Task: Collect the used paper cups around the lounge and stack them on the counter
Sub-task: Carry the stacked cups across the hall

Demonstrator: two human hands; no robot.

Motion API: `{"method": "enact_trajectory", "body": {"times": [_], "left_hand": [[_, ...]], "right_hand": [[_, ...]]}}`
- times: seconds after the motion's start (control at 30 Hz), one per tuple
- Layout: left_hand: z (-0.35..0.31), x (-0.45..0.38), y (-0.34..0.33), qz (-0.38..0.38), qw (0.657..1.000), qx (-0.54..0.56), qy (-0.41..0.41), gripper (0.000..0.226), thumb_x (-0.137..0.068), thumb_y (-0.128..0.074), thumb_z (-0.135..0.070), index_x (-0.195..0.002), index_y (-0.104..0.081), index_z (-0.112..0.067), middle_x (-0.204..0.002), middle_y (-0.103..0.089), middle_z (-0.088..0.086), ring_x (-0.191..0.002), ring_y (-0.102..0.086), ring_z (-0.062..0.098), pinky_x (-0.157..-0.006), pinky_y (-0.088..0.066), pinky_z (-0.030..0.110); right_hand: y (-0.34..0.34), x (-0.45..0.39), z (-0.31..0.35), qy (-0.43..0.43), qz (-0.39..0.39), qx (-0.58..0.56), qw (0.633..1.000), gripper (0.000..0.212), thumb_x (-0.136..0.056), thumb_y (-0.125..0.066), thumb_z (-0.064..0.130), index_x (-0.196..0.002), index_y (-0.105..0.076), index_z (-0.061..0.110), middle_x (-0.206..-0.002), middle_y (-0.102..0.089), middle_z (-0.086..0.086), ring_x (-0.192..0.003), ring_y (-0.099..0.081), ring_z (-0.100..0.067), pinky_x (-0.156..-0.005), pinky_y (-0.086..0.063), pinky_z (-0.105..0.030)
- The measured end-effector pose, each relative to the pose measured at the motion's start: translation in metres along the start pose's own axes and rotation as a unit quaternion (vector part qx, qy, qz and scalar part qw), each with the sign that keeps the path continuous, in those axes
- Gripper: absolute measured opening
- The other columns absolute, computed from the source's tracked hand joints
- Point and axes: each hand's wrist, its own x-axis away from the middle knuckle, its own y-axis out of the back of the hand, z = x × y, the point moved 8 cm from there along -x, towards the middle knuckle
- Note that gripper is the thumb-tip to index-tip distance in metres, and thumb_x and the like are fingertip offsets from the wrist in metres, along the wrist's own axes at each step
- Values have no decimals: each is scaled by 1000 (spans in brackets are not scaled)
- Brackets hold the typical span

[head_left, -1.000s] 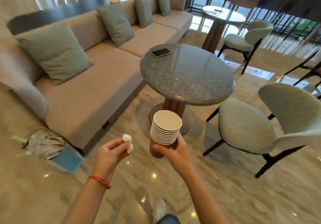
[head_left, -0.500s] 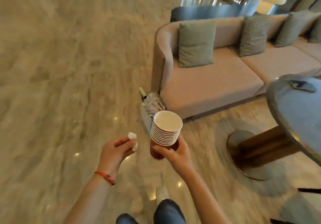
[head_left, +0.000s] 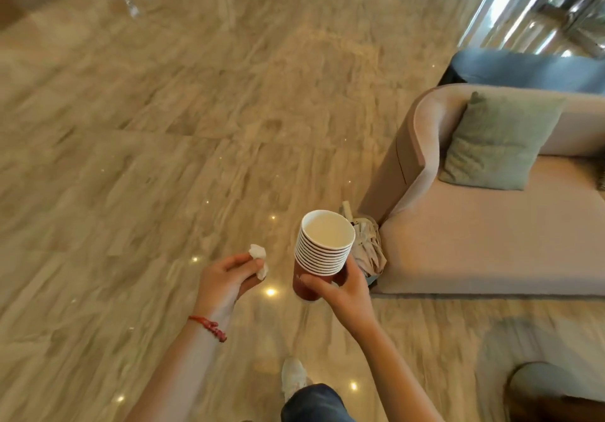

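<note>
beige sofa (head_left: 484, 241), green cushion (head_left: 497, 143), marble floor (head_left: 163, 127)

The right hand (head_left: 340, 287) grips a nested stack of paper cups (head_left: 322, 251) near its base, fingers wrapped around the dark red bottom cup, white rims tiered above and the top cup open and empty. Just left of it, apart from the stack, the left hand (head_left: 226, 277) pinches a crumpled white tissue (head_left: 258, 256) between thumb and fingertips; a red string bracelet (head_left: 209, 325) circles that wrist. Below lies a glossy beige marble floor (head_left: 147, 127). To the right stands a beige sofa (head_left: 474, 241) with a green cushion (head_left: 497, 140) against its backrest. A folded umbrella (head_left: 368, 248) lies at the sofa's corner, behind the cups. A white shoe (head_left: 294, 376) shows near the bottom edge.
</note>
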Motion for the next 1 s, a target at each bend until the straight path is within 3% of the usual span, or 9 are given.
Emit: {"method": "enact_trajectory", "body": {"times": [0.17,0.3,0.43,0.57,0.73,1.0], "left_hand": [[-40,-63,-36,14,1000,-4,-5,15,-76,-68,1,-68,-75,-10,-62,-70,5,-62,-68,11,-57,-54,17],[-65,-105,-47,-4,1000,1,-5,8,-76,-68,2,-78,-72,-5,-64,-72,5,-62,-69,11,-57,-54,17],[-89,-142,-51,-17,1000,15,-9,10,-77,-67,3,-80,-70,-6,-64,-72,1,-61,-69,10,-54,-53,17],[-115,-190,-50,-19,999,24,-8,10,-76,-67,2,-82,-70,-5,-64,-72,0,-61,-69,9,-55,-54,17],[-159,-268,-50,2,1000,13,-13,9,-76,-67,2,-77,-72,-6,-61,-70,2,-61,-68,11,-56,-54,18],[-252,-411,-57,40,998,-29,-25,14,-76,-68,1,-72,-76,-10,-60,-68,4,-60,-66,12,-59,-55,20]], "right_hand": [[9,-81,26,19,2,2,1000,55,-67,-83,14,-113,-55,28,-102,-68,9,-96,-64,-4,-82,-53,-24],[8,-135,40,18,8,-3,1000,57,-67,-83,17,-114,-54,30,-103,-69,9,-99,-64,-7,-87,-53,-33],[0,-177,49,20,14,-5,1000,57,-67,-83,21,-113,-52,38,-105,-68,12,-101,-63,-6,-87,-53,-31],[-18,-226,59,19,19,0,1000,60,-69,-82,20,-121,-54,22,-107,-68,8,-101,-63,-8,-87,-54,-33],[-47,-303,74,19,-7,-11,1000,59,-67,-83,16,-119,-55,22,-103,-69,9,-96,-64,-2,-76,-52,-16],[-101,-446,114,19,-26,-39,999,51,-66,-84,11,-107,-58,26,-99,-71,2,-94,-66,-14,-80,-56,-29]]}}
